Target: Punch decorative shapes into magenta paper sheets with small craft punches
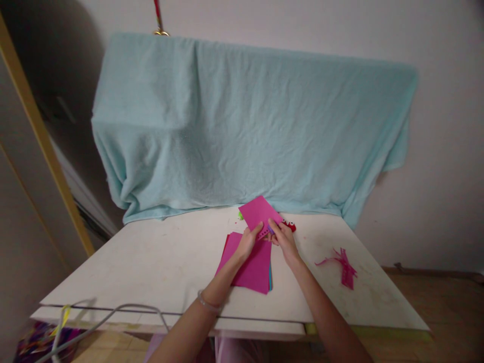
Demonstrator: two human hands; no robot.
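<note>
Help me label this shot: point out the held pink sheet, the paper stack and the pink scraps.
Held pink sheet [260,214]: head view, middle of its face.
Paper stack [253,268]: head view, top sheet.
Pink scraps [347,274]: head view, widest piece.

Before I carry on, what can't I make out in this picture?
Purple item, head view: mostly covered by the right hand; too small to identify.
Green object, head view: largely behind the held pink sheet.
Red object, head view: partly hidden by the right hand and sheet.
Paper stack, head view: lower sheets mostly covered by the top one.
Grey cable, head view: cut off by the bottom edge.
</note>
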